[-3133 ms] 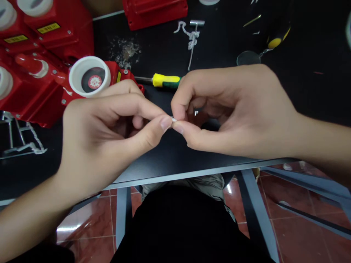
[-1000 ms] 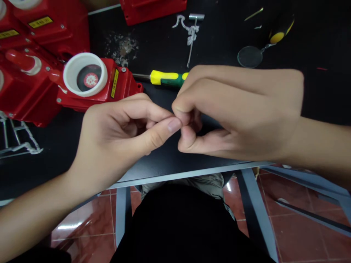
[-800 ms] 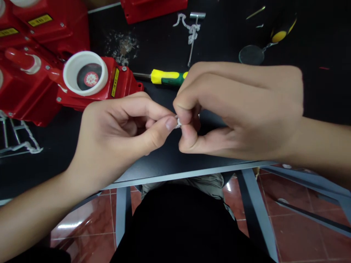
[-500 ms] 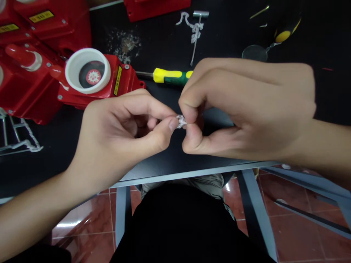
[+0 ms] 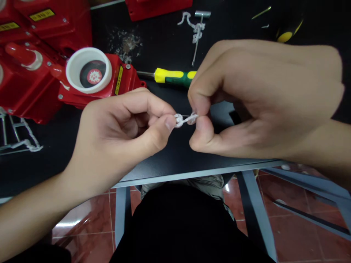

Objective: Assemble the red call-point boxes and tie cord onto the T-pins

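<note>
While the black worktop (image 5: 164, 160) fills most of the view, the red housings (image 5: 41, 80) crowd its far left corner. The nearest of them carries a white ring (image 5: 88, 69) around a dark disc with a red centre.

The right hand (image 5: 260, 98) is held above the near edge of the worktop, knuckles up and fingers curled in. Its thumb and forefinger are pinched tight on one end of a white string (image 5: 184, 119). The left hand (image 5: 117, 135) faces it from the other side, also curled, with thumb and forefinger closed on the knotted end of the same string.

The string runs taut and roughly level in the short gap between the two pinches, clear of the worktop. Its small knot sits right against the left thumb tip.

Behind the hands, a screwdriver (image 5: 172, 76) with a yellow and green handle lies flat, partly hidden by the right knuckles. Farther back lies a T-shaped metal pin (image 5: 197, 29) wrapped in more pale string.
</note>
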Tool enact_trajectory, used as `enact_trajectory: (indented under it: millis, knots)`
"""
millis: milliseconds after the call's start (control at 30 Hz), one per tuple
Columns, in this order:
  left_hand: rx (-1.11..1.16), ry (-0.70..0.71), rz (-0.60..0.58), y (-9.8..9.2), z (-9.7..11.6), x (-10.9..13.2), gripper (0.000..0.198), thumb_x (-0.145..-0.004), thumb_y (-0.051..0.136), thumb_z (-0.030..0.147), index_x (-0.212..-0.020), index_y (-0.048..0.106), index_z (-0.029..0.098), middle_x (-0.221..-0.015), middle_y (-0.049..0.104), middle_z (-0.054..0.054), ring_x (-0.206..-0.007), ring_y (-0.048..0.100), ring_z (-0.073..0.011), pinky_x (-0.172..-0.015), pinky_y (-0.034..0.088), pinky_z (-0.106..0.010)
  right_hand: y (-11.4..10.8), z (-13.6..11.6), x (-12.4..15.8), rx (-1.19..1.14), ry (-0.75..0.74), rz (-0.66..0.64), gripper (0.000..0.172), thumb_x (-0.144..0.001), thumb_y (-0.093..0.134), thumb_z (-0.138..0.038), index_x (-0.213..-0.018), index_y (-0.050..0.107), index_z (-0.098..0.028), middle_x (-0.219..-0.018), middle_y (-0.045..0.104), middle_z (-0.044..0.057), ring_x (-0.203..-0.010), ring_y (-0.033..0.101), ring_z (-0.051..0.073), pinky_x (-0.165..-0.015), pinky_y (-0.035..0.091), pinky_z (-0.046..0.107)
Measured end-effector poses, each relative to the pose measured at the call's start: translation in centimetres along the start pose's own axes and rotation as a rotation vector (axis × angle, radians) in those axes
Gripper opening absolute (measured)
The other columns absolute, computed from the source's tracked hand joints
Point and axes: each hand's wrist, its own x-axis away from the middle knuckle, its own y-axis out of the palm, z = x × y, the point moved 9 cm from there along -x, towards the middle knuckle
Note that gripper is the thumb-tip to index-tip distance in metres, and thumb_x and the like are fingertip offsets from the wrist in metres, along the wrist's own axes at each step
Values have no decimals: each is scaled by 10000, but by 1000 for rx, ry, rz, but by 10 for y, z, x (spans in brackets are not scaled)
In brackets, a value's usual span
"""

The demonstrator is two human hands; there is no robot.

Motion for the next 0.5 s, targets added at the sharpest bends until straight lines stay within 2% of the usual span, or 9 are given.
enact_trajectory:
  millis: [100,167,300,433,500]
  knots:
    - [14,-15,10,-1,0,1,187,-1062,779,126,-898,820,206,-790,741,1,-605,598,-102,-529,458,-273,-1,2,4,20,42,95,64,-816,565,-228,-815,511,-261,-831,664,22,-766,558,184,-721,395,406]
    - [35,-13,22,-3,0,3,159,-1076,786,137,-941,835,203,-763,712,11,-557,573,-90,-482,425,-268,4,1,5,-1,32,73,100,-816,557,-234,-769,475,-267,-758,591,19,-749,522,192,-733,364,429]
    - [35,6,15,-5,-2,4,130,-1072,783,147,-979,852,205,-780,724,-1,-584,617,-110,-466,411,-284,6,2,5,-38,33,55,207,-838,566,-249,-709,406,-281,-635,445,1,-703,460,203,-742,339,447]
    - [-12,26,-5,-8,-3,3,114,-1030,768,130,-1007,847,209,-812,705,-11,-620,612,-116,-466,377,-287,0,4,4,-53,45,87,210,-822,582,-258,-724,398,-272,-721,504,20,-718,463,200,-730,328,448]
    - [-31,42,1,-8,-3,3,154,-973,785,97,-1050,847,216,-929,697,-22,-657,636,-114,-492,446,-276,-2,5,4,-79,68,73,217,-827,590,-275,-738,391,-271,-783,550,39,-767,492,208,-725,329,444]
